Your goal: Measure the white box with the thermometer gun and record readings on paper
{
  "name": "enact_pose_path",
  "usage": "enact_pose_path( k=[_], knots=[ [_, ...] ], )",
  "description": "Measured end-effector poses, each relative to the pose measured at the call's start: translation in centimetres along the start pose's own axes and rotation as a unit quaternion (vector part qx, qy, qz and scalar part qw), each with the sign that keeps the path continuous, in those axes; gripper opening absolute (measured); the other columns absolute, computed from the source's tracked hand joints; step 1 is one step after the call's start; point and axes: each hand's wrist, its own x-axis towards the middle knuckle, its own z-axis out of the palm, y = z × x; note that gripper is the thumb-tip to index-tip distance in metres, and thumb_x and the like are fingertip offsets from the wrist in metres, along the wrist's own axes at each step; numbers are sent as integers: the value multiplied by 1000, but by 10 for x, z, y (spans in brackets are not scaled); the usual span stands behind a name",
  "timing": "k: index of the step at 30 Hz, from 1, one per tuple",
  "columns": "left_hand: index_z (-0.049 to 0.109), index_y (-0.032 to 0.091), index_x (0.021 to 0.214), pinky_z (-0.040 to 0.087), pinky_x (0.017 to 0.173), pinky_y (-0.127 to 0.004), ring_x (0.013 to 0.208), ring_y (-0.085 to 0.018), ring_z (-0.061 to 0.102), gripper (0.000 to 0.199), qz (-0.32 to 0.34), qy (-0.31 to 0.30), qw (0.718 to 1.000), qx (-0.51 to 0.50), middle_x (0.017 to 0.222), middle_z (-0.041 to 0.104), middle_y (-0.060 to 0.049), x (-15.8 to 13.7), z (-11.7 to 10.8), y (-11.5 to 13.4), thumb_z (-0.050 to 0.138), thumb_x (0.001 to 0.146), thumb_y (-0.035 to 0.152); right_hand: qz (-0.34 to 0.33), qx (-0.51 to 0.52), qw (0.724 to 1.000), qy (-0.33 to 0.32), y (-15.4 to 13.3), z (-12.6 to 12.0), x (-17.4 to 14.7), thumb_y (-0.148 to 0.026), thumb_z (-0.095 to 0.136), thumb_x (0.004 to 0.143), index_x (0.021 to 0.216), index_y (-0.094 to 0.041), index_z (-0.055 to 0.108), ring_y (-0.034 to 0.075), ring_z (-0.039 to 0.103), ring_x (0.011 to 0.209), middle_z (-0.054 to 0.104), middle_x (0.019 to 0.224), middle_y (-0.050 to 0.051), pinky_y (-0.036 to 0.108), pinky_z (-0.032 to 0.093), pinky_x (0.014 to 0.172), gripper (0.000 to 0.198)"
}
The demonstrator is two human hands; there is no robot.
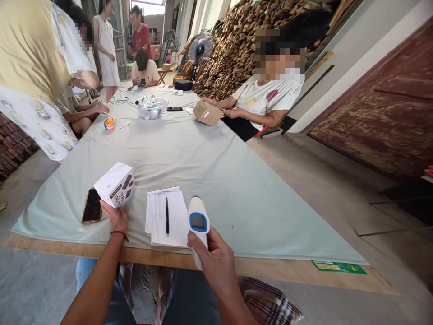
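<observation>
Thermometer point(199, 220) in your right hand point(218, 258)
You grip it over the near edge of the bench point(270, 212); your left hand point(117, 220) clasps a white box point(117, 183) beside a phone point(91, 206). Between your hands, a pen point(167, 215) lies on paper point(177, 228).

Writing on the stacked white paper sheets point(177, 216) is too small to read. A white printed cardboard box point(115, 181) partly hides the black, orange-edged smartphone point(91, 208). The left edge cuts off a person in a yellow-and-white patterned top point(30, 45).
</observation>
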Motion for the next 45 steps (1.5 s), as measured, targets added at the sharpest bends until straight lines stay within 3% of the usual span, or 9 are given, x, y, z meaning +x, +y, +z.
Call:
enact_pose_path(
  k=[6,9,12,15,23,31,36,40,45],
  knots=[
    [17,13,144,21,115,-55,138,-36,21,80,64,35,997,15,146,21,-20,-46,-18,23,60,78,26,1,1,999,38,6,-14,-2,-58,68,67,98,-16,66,20,59,67,68,76,6,28,48,60,53],
    [33,19,139,33,109,-50,129,-28,40,55,172,-124,977,10,133,42,-15,-62,-13,36,49,87,27,-2,-19,998,55,25,-18,13,-61,65,69,110,-15,65,23,62,75,70,88,9,31,50,66,62],
    [49,22,131,33,108,-52,127,-30,43,48,237,-309,918,69,133,47,-14,-57,0,41,56,85,36,-25,-96,993,70,54,-21,46,-63,60,70,117,-15,63,26,63,92,68,106,12,35,50,76,67],
    [57,27,126,20,112,-60,132,-33,40,52,277,-377,874,134,139,45,-13,-46,9,38,65,78,48,-31,-276,959,55,83,-24,80,-57,55,74,118,-19,63,29,61,97,66,108,12,36,49,74,59],
    [55,24,129,14,113,-61,135,-36,35,79,291,-399,849,186,142,43,-17,-46,6,37,71,64,65,-47,-539,841,-22,110,-32,118,-38,51,89,123,-15,59,28,61,96,63,107,15,33,45,73,41],
    [53,25,132,15,113,-62,135,-37,36,84,291,-406,838,221,144,42,-17,-43,6,40,72,61,67,-159,-518,837,73,111,-21,120,-28,55,85,126,-14,57,31,55,107,57,121,19,40,45,83,43],
    [53,25,132,17,113,-62,134,-38,37,84,290,-406,835,233,144,42,-17,-43,6,40,72,62,67,-359,-433,820,-103,98,32,114,-14,44,90,115,-23,66,24,54,110,63,120,9,37,41,94,34],
    [52,26,133,19,112,-62,133,-37,38,84,301,-400,833,235,144,42,-15,-43,6,40,73,61,64,-391,-460,773,-193,102,61,118,-7,45,89,113,-25,68,25,51,115,60,129,6,38,40,94,37],
    [53,25,132,19,113,-62,133,-37,38,84,294,-403,834,235,144,43,-16,-43,5,42,72,62,67,-421,-477,734,-237,102,54,135,-13,50,92,94,-22,72,26,52,108,66,113,7,39,38,94,24]
  ],
)
